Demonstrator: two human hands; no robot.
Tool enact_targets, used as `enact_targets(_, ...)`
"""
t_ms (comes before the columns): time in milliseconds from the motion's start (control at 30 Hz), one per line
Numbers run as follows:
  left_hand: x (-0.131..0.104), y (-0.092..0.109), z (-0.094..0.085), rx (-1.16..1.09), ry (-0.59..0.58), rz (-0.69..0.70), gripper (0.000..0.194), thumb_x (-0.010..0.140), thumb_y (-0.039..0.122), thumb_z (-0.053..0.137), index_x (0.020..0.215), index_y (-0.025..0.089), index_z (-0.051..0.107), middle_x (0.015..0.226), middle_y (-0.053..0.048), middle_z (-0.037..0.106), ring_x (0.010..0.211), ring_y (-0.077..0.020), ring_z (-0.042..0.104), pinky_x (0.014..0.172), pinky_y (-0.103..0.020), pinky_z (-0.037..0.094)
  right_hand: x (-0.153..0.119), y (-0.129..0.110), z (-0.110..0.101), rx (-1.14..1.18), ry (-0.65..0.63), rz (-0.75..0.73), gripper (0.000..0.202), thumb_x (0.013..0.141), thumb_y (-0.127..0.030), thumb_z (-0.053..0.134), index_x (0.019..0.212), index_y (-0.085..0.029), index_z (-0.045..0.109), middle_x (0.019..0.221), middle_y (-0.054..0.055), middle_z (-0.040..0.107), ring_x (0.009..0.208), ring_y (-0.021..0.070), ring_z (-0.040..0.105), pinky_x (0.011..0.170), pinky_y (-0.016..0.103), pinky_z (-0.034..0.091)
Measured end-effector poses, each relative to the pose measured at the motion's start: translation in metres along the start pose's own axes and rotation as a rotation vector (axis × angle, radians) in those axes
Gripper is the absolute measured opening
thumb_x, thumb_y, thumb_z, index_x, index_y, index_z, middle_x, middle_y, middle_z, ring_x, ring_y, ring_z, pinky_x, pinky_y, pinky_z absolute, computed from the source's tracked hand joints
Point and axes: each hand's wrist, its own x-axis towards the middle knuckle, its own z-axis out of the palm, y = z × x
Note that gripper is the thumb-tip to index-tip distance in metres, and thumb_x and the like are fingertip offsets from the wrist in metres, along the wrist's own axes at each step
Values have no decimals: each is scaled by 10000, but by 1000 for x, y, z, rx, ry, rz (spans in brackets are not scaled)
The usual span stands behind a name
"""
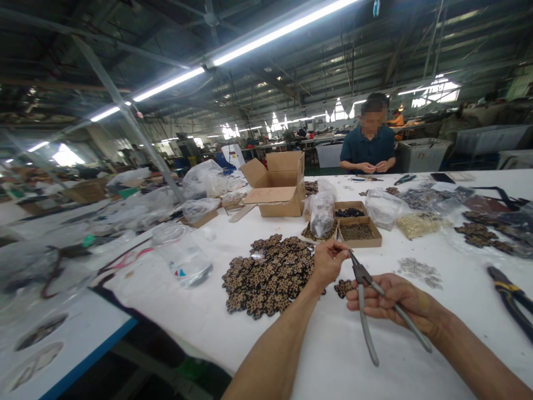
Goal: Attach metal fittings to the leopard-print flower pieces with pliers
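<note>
My left hand (330,261) is closed in a pinch at the tips of the pliers; what it holds there is too small to make out. Grey-handled pliers (363,278) rest in my right hand (393,297), with the fingers around one handle and the handles spread apart. Just left of my right fingers lies a single leopard-patterned flower-shaped piece (343,288). A large heap of similar patterned pieces (266,275) spreads on the white table, left of my left hand and partly behind it.
Beyond my hands stand small cardboard trays (375,240) of small parts and an open carton (283,208). A clear plastic jar (181,255) is left of the heap. Black-and-yellow pliers (510,294) lie at right. Across the table sits a person (368,147).
</note>
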Motion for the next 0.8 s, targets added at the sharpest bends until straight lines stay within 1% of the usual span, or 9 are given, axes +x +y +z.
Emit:
enact_targets(100, 0, 2, 1, -8, 13, -10, 178, 741, 285, 794, 816, 138, 727, 839, -69, 736, 756, -154, 676, 745, -294, 568, 2, 2, 1, -2, 29, -12, 634, 623, -33, 631, 1253, -92, 669, 1371, 213, 624, 1218, 323, 643, 945, 348, 575)
enact_targets(233, 0, 2, 2, -46, 18, -33, 198, 724, 292, 810, 807, 132, 728, 825, -72, 740, 730, -153, 673, 722, -296, 567, 5, 5, 3, -9, 77, -12, 628, 591, -18, 608, 1205, -127, 684, 1215, 159, 708, 1086, 282, 699, 846, 341, 591)
enact_targets(367, -1, 0, 1, -119, -11, -72, 233, 722, 303, 816, 851, 128, 732, 811, -67, 741, 692, -140, 666, 703, -288, 558, 8, 6, 4, 7, 70, -9, 646, 544, -20, 580, 1169, -141, 689, 1080, 116, 728, 988, 262, 707, 773, 321, 577)
enact_targets(467, 0, 1, -1, -189, -48, -125, 295, 717, 349, 823, 892, 127, 738, 812, -74, 745, 650, -132, 652, 664, -284, 545, 11, 7, 4, -15, 90, -4, 644, 524, -31, 571, 1146, -150, 686, 1044, 100, 729, 971, 268, 703, 717, 304, 563)
enact_targets(600, 2, 5, -4, -157, -73, -165, 356, 706, 436, 833, 822, 109, 753, 710, -70, 716, 591, -119, 618, 593, -252, 502, 12, 11, 5, -69, 124, 7, 638, 515, -42, 565, 1131, -168, 672, 1040, 96, 734, 974, 278, 704, 707, 316, 561)
enact_targets(700, 3, 4, -7, -168, -82, -218, 396, 647, 457, 873, 776, 104, 748, 654, -59, 696, 561, -116, 609, 555, -237, 479, 12, 13, 7, -104, 141, 19, 629, 517, -39, 566, 1124, -172, 663, 1017, 91, 736, 967, 280, 705, 700, 320, 566)
enact_targets(800, 4, 1, -9, -230, -81, -284, 419, 583, 440, 912, 764, 100, 747, 689, -77, 722, 569, -128, 633, 555, -243, 494, 11, 13, 10, -119, 154, 37, 624, 515, -42, 566, 1118, -169, 663, 970, 86, 738, 952, 282, 706, 709, 335, 573)
